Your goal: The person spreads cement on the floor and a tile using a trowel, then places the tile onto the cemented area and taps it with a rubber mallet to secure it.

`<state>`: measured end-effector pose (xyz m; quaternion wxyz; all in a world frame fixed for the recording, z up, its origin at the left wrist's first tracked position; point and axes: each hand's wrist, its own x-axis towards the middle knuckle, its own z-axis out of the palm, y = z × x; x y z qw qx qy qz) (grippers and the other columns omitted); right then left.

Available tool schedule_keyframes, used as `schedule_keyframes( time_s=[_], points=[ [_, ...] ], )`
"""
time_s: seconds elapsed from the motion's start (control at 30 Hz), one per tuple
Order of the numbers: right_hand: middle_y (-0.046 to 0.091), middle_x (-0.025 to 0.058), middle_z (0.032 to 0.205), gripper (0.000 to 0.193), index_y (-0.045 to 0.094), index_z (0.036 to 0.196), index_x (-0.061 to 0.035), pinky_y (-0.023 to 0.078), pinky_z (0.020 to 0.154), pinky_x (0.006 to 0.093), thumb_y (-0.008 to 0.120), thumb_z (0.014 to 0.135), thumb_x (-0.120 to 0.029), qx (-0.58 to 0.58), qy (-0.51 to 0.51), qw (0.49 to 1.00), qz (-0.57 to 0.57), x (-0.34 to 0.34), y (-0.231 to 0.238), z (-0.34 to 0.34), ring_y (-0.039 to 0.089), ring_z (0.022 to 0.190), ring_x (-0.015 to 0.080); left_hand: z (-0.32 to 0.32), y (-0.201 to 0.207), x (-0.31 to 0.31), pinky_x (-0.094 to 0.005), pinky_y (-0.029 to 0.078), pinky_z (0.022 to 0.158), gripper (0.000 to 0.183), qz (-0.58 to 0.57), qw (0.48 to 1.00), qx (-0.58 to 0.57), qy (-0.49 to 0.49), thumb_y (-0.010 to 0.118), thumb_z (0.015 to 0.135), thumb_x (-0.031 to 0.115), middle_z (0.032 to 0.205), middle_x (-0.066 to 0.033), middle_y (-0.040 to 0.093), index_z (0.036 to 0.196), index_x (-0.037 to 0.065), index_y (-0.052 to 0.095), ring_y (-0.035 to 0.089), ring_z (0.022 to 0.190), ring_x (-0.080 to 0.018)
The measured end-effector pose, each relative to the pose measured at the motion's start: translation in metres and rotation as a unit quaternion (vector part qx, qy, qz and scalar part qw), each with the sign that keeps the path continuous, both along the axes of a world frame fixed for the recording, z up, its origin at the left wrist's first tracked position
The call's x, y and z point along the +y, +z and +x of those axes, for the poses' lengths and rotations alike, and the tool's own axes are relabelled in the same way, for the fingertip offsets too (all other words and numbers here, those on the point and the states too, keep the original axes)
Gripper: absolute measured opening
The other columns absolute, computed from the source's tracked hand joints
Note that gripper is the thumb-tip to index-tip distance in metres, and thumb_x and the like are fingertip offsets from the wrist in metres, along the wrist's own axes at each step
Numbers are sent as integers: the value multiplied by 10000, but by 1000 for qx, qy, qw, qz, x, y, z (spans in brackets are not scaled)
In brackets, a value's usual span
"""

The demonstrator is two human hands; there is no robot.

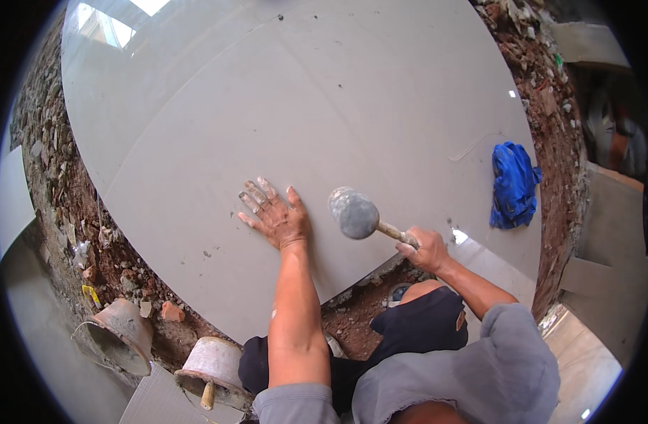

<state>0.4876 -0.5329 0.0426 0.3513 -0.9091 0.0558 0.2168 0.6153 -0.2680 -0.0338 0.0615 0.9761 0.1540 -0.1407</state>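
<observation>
Mallet [354, 214]: over the pale slab [197, 169]; contact with it cannot be told;
Right hand [428, 251]: clenched around the mallet's handle [392, 231];
Left hand [280, 220]: released; palm down on the slab, splayed;
Blue bundle [513, 185]: near the slab's right edge;
Rubble [122, 272]: along the slab's left side

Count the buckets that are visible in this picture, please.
2: the left bucket, at the picture's lower left; the right bucket, slightly lower and closer to the middle. Others may be hidden.
</observation>
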Motion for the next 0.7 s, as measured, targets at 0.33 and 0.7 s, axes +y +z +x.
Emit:
schedule_keyframes(
  time_s=[0.33,0.7],
  points=[
    [571,134,621,451,562,773,-62,470,538,461,615,876,-498,-7,-15,1000,-21,7,7,16,596,579,381,-1,-2,0,-556,-66,1157,691,25,1000,14,-9,283,962,497,1610,-103,34,1532,125,163,34,1480,-287],
    [607,162,662,479,561,769,-56,487,582,459,596,881,-520,-10,-34,999,-42,18,3,35,620,670,389,1,3,0,-559,-51,1161,693,-5,1000,7,-3,288,965,492,1611,-85,33,1534,125,142,38,1478,-283]
  ],
)
